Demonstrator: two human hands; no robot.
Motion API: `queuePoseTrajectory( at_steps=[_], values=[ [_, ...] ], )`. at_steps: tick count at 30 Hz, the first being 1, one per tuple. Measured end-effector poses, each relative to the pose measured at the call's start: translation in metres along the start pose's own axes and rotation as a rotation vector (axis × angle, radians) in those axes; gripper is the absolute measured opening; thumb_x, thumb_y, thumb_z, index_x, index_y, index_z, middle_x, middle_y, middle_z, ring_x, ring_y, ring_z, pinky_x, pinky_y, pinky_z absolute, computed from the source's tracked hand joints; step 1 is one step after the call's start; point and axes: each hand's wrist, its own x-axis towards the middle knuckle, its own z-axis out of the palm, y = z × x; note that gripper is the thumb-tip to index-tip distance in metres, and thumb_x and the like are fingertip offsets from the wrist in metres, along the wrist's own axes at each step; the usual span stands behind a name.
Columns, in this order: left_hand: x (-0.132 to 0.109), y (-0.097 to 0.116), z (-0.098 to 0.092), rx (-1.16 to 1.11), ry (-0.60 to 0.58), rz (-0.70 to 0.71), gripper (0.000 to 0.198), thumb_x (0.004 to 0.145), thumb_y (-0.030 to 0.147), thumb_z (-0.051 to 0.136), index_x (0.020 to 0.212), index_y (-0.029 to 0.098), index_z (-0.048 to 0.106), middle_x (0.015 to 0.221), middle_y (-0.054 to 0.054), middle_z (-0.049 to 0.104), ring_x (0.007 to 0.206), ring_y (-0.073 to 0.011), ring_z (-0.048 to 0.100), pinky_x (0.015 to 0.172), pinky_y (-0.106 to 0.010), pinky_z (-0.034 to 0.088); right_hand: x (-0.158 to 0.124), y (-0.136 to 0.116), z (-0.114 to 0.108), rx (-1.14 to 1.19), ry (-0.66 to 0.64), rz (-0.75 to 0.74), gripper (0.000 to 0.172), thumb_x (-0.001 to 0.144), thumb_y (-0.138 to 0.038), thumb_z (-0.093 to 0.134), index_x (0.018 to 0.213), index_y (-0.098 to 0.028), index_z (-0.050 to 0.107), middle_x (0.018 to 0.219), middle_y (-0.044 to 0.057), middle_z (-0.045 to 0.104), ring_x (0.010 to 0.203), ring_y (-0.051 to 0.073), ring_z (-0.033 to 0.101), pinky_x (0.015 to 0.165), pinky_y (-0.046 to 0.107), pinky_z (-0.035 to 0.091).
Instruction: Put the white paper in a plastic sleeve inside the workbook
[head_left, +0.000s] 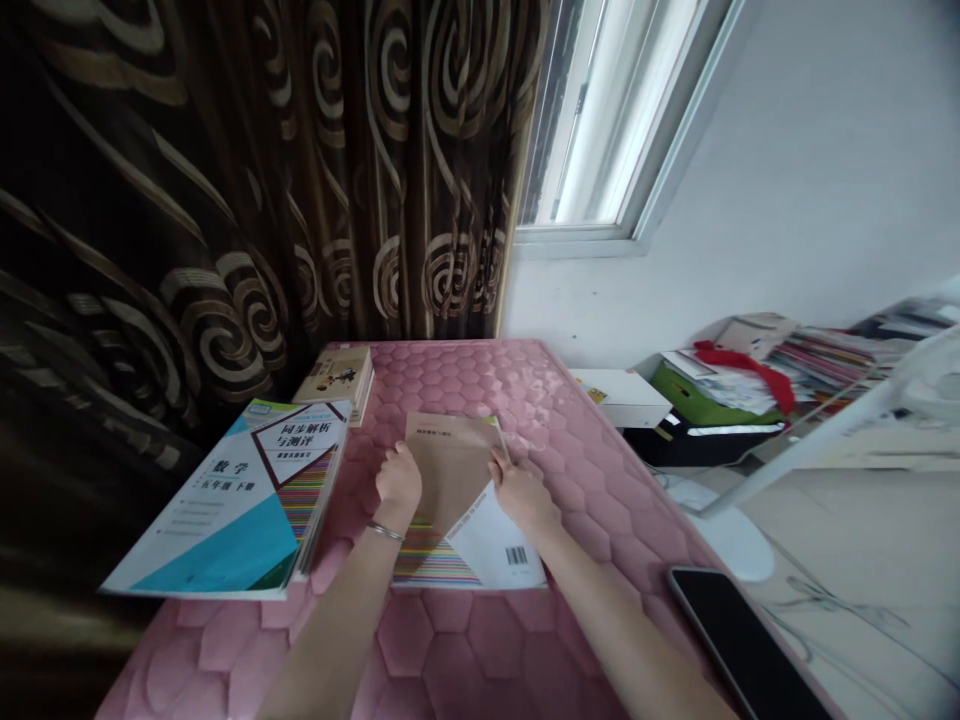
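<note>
A paperback book point(459, 470) lies on the pink padded surface, its brown, white and striped back cover with a barcode facing up. My left hand point(399, 478), with a bangle on the wrist, is closed at the book's left edge; its fingertips are partly hidden. At the opposite edge my right hand point(521, 490) grips the book, thumb side over the cover. To the left sits a stack of workbooks point(225, 500) with a white and blue cover on top.
Behind the workbooks stands a small pile of tan books point(337, 385) near the dark patterned curtain point(390, 180). A phone point(739, 640) lies at the right edge of the pink surface point(465, 650). Beyond it are a white stand point(727, 530), a white box point(622, 395) and piled papers point(720, 380).
</note>
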Motion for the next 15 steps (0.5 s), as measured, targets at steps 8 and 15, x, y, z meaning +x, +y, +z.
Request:
queuePoseTrajectory(
  at_steps=[8,15],
  values=[
    [-0.002,0.018,0.002,0.049,0.052,0.262,0.048,0.095,0.013,0.028,0.138,0.015,0.050,0.141,-0.017,0.049,0.127,-0.0281,0.049,0.103,-0.045,0.043,-0.022,-0.002,0.003,-0.092,0.104,-0.122,0.052,0.098,-0.039,0.031,0.143,-0.018,0.046,0.138,0.019,0.048,0.124,0.032,0.049,0.098,0.042,0.042],
    [0.027,0.026,0.016,-0.022,-0.171,0.352,0.063,0.096,0.048,0.030,0.151,0.017,0.031,0.159,-0.014,0.020,0.147,-0.0294,0.017,0.118,-0.044,0.020,-0.068,0.009,0.019,-0.101,-0.046,-0.239,0.059,0.097,-0.048,0.028,0.150,-0.021,0.033,0.161,0.007,0.017,0.148,0.029,0.012,0.118,0.052,0.014]
  ],
)
